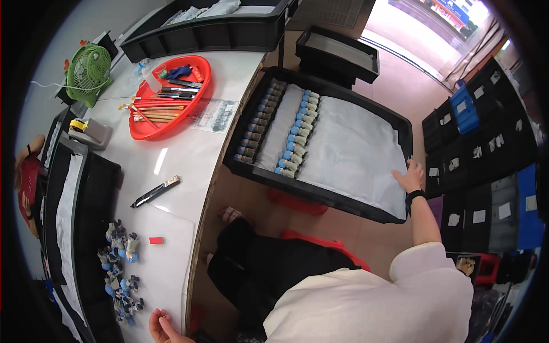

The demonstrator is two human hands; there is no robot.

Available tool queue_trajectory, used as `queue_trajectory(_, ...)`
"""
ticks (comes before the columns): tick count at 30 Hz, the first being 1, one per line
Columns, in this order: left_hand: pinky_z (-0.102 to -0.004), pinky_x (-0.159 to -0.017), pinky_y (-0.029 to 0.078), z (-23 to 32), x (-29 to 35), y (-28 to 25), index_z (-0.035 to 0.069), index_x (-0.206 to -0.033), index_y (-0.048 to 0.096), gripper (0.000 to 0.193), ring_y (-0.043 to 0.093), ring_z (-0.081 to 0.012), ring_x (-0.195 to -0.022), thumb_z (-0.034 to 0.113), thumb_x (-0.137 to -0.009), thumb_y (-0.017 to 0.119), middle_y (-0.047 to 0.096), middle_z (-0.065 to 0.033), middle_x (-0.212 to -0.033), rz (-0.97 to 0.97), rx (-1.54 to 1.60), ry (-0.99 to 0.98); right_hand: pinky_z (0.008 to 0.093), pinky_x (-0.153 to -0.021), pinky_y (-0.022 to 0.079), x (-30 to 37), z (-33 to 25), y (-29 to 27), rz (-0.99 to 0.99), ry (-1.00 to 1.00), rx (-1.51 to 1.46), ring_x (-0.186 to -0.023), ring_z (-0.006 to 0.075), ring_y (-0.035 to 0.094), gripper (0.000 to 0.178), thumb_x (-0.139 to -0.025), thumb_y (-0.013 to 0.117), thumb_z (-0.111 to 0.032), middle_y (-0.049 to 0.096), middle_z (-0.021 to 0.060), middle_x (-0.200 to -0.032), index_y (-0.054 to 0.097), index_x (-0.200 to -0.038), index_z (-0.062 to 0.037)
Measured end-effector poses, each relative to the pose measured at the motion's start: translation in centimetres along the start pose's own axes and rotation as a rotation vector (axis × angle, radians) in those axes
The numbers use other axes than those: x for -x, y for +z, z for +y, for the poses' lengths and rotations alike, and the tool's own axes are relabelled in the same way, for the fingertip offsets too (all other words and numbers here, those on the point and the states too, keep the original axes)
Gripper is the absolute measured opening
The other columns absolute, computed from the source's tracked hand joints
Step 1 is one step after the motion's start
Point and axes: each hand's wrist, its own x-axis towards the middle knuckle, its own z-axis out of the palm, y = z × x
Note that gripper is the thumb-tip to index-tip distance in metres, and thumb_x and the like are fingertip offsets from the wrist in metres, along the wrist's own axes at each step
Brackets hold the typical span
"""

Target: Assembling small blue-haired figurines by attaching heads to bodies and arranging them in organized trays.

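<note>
My right hand (410,177) is closed over the right rim of a large black tray (337,199), its thumb over the white lining sheet (349,143). Small figurines with blue tops (290,151) lie in a row on that sheet, and a darker row of figurines (260,120) lies along the tray's left side. At the bottom edge, my left hand (163,328) is over the white table, its fingers curled toward the thumb; whatever it may hold is too small to make out. Nearest to it is a cluster of blue-and-grey figurines (121,271).
On the white table (137,171) are a red basin (140,132) of brushes, a black pen-like tool (155,191), a small red piece (156,240), a tape dispenser (91,134) and a green fan (88,74). Black bins (486,126) line the right. Another person (28,183) is at far left.
</note>
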Motion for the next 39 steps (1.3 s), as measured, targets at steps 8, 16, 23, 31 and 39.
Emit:
queue_trajectory(8, -0.0282, -0.072, 0.048, 2.1, 2.9, 1.6, -0.006, -0.101, 0.057, 0.019, 0.058, -0.0198, -0.082, -0.005, -0.083, 0.052, 0.061, -0.0143, -0.093, -0.26, 0.073, 0.376, 0.0352, -0.066, 0.051, 2.4, -2.1, -3.0, -0.336, 0.07, -0.061, -0.083, 0.0328, 0.061, 0.087, -0.053, 0.078, -0.028, 0.055, 0.0245, -0.102, 0.031, -0.116, 0.0095)
queue_trajectory(16, -0.025, -0.065, 0.049, 1.9, 4.5, 9.3, -0.004, -0.082, 0.061, 0.019, 0.062, -0.0197, -0.071, -0.015, -0.069, 0.053, 0.063, -0.0149, -0.083, -0.69, 0.204, 0.25, 0.0267, -0.076, 0.042, -2.6, -4.6, -4.8, -0.537, -0.094, -1.081, -0.088, 0.0161, 0.052, 0.051, -0.063, 0.058, -0.004, 0.054, 0.0065, -0.094, 0.048, -0.112, 0.0042)
queue_trajectory(23, -0.0235, -0.073, 0.048, 0.3, 4.1, 17.8, -0.004, -0.094, 0.06, 0.018, 0.059, -0.0151, -0.084, -0.008, -0.078, 0.054, 0.058, -0.0105, -0.098, -1.072, 0.358, 0.038, 0.0251, -0.074, 0.047, -5.1, -25.9, -12.2, -1.074, -0.419, -1.479, -0.084, 0.0117, 0.057, 0.044, -0.078, 0.059, -0.009, 0.057, 0.002, -0.098, 0.048, -0.12, -0.0081)
queue_trajectory(31, -0.0364, -0.095, 0.035, -1.0, 2.7, 28.3, 0.019, -0.116, 0.055, 0.037, 0.029, -0.0266, -0.126, 0.017, -0.079, 0.064, 0.017, -0.0144, -0.14, -1.262, 0.308, -0.137, 0.034, -0.062, 0.046, -6.2, -43.4, -2.0, -1.422, -0.103, -1.742, -0.063, 0.0215, 0.056, 0.013, -0.075, 0.052, -0.015, 0.06, 0.0078, -0.068, 0.058, -0.073, -0.0039)
queue_trajectory(39, -0.035, -0.101, 0.027, -3.3, 1.6, 35.6, 0.02, -0.127, 0.045, 0.053, 0.015, -0.0315, -0.132, 0.029, -0.079, 0.064, 0.008, -0.0216, -0.142, -1.23, 0.133, -0.207, 0.0484, -0.086, 0.039, 0.4, -42.9, -4.2, -1.278, 0.056, -1.718, -0.09, 0.0316, 0.054, 0.025, -0.083, 0.039, -0.017, 0.058, 0.0176, -0.096, 0.052, -0.096, 0.0)
